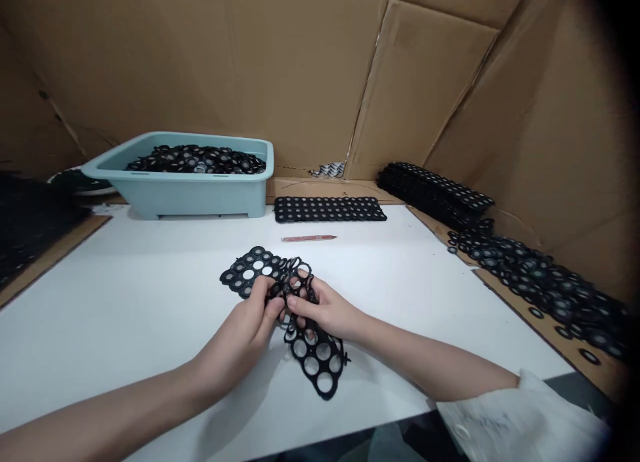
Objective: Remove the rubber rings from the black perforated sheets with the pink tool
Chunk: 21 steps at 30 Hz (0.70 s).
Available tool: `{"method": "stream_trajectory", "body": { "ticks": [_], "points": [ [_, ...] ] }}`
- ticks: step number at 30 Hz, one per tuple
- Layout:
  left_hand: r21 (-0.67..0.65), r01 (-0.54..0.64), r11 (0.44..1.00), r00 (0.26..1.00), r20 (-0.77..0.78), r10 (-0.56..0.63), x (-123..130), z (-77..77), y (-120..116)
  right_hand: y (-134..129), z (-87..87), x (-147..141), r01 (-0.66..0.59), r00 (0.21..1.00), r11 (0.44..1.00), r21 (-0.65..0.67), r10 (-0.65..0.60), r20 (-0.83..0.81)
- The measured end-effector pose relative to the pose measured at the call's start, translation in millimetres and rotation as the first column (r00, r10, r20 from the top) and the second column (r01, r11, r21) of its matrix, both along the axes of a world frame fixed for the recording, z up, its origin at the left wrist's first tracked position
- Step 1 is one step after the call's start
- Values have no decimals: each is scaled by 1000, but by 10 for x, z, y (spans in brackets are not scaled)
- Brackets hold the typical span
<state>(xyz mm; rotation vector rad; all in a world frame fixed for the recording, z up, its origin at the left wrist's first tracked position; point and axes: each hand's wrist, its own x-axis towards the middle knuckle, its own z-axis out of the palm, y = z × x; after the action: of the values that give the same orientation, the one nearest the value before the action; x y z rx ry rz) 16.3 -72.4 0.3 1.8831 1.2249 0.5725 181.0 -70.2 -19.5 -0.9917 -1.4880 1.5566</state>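
Note:
Both my hands grip a black rubber sheet with rows of round holes (311, 365), bent and bunched in the middle above the white table (165, 315). My left hand (250, 322) is closed on its left part, thumb and fingertips pinching it. My right hand (325, 309) pinches the folded middle, fingers partly behind it. Toward me hangs one end with open holes. The far left end (250, 272) has some holes that look filled grey and some that show white. Fingertips and folds hide the part between my hands.
A light blue tub (210, 194) full of black ring pieces stands at the back left. Behind my hands lie a red pencil-like stick (309, 238) and a flat perforated black sheet (330, 209). Stacked sheets (435, 192) and a heap of loose black rings (545, 285) line the right edge.

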Motion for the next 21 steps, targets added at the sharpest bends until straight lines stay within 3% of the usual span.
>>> {"method": "stream_trajectory", "body": {
  "ticks": [4, 12, 21],
  "points": [
    [-30, 30, 999, 999, 18, -29, 8, 43, -22, -3, -7, -7, -24, 1000, 1000, -1, 24, -12],
    [45, -23, 999, 995, 102, 19, -5, 11, 63, -10, 11, -25, -35, 999, 998, 44, 37, -39],
    [83, -58, 995, 994, 94, 50, -12, 24, 59, -26, 82, -17, -65, 995, 996, 60, 69, -75]
  ]
}}
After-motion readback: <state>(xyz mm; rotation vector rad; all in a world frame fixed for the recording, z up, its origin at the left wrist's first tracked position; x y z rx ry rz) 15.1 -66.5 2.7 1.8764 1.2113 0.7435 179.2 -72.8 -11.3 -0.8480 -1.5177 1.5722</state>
